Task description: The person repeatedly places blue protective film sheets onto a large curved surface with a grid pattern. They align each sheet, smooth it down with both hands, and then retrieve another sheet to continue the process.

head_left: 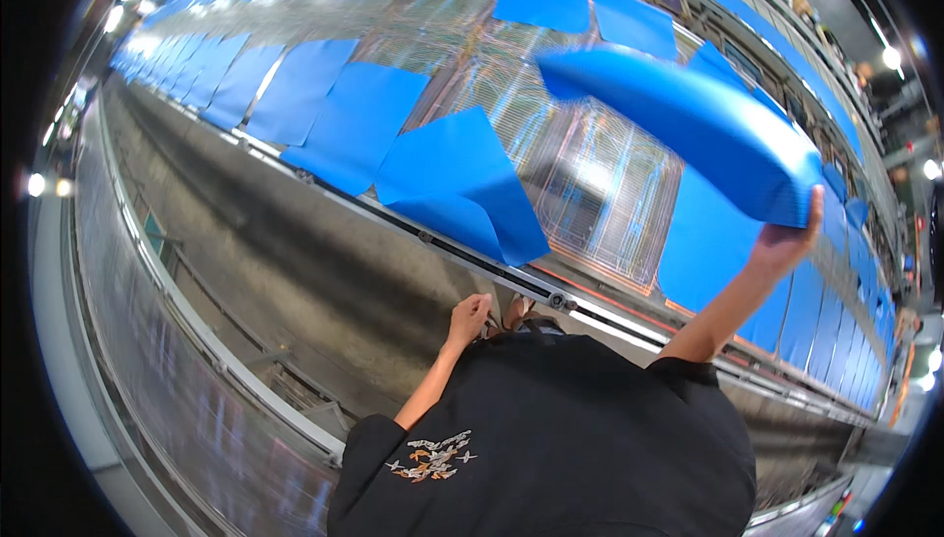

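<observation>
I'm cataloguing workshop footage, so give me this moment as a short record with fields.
Right hand: gripping one end of a raised, curved blue sheet
Left hand: curled, nothing visible in it
Table: long, marked with thin coloured lines
Other sheets: blue, laid along both sides
Top: black, with a small motif
Blur: strongest on the raised sheet

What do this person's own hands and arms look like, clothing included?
The left hand and right hand show no gloves or wristbands. Both forearms are bare below short black sleeves, part of a black top with a white-and-orange motif on its left side.
</observation>
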### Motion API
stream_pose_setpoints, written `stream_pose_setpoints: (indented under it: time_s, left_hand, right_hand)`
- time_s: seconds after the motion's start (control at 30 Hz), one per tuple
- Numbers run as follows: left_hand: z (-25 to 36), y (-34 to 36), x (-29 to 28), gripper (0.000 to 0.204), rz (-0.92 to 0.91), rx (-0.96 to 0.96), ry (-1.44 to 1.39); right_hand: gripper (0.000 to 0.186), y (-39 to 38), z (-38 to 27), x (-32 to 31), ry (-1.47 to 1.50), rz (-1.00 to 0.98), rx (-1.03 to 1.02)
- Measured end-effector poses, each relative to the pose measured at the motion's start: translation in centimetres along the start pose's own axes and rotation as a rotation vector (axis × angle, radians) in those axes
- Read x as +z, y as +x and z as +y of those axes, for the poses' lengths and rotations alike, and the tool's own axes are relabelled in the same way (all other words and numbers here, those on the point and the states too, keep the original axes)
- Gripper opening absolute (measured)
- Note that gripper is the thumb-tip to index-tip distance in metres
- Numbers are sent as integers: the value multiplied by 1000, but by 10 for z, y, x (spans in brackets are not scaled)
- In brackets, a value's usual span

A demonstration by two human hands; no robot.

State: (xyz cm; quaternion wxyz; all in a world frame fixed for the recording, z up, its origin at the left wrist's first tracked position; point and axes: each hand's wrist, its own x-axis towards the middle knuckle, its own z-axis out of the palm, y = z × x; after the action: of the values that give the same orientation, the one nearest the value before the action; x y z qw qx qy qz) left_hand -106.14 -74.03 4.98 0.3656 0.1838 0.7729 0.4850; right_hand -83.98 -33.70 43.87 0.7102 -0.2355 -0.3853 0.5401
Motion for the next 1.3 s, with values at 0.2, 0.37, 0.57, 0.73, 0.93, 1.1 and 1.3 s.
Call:
stream_pose_setpoints:
  time_s: [0.2,0.37,0.57,0.73,0.93,1.1,1.3]
  left_hand:
    - [63,51,21,68,165,-81,222]
    - [92,120,-3,76,354,-116,513]
    - [146,157,25,59,-245,-57,1]
    - [234,147,145,109,-1161,-221,-52]
    - [221,150,256,75,-1492,-742,-601]
    - [293,211,252,56,-1291,-806,-1019]
    - [395,385,240,38,-1063,-395,-1287]
  right_hand:
    - [34,-6,-38,-110,-33,-20,77]
    - [31,-42,-43,-224,112,156,186]
    - [38,-65,-61,-218,-61,74,154]
    - [27,-42,-35,-211,-151,322,75]
    - [31,-5,0,-151,-426,405,-169]
    - [26,72,35,-127,-413,223,86]
    - [20,224,132,-108,-162,-348,518]
